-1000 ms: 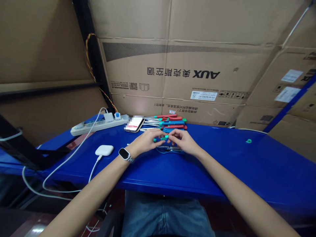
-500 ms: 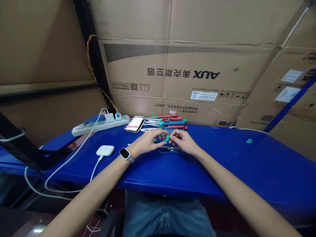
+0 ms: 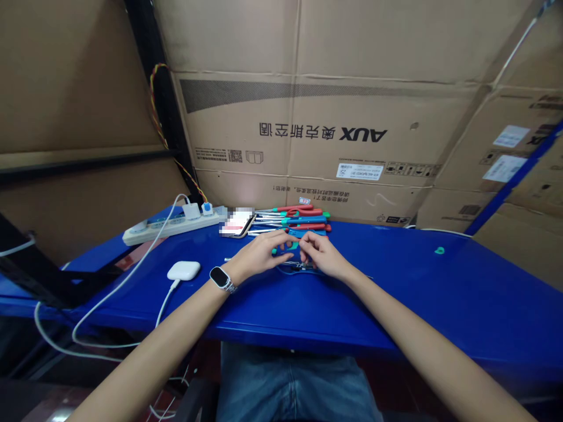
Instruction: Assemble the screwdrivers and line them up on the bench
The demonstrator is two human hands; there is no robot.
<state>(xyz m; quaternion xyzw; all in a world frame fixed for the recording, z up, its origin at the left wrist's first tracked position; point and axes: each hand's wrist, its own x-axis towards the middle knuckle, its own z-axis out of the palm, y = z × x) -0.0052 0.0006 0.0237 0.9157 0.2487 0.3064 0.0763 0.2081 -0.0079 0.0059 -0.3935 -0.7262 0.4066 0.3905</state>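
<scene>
My left hand (image 3: 260,253) and my right hand (image 3: 320,254) meet over the middle of the blue table (image 3: 396,293), fingers pinched together. Between them sits a small green-and-blue tool (image 3: 285,248), held at its left end by my left fingers; my right fingertips touch its other end. A thin blue-handled tool (image 3: 299,267) lies on the table just under my right hand. A smartwatch (image 3: 220,276) is on my left wrist.
A row of red, blue and green handled screwdrivers (image 3: 299,218) lies behind my hands. A phone (image 3: 237,223), a power strip (image 3: 169,223) and a white earbud case (image 3: 183,270) with its cable lie at left. A small green piece (image 3: 438,250) rests at right. Cardboard boxes (image 3: 316,117) stand behind.
My hands stay together over the same spot; the fingers have shifted slightly around the small tool. The view has drifted a little.
</scene>
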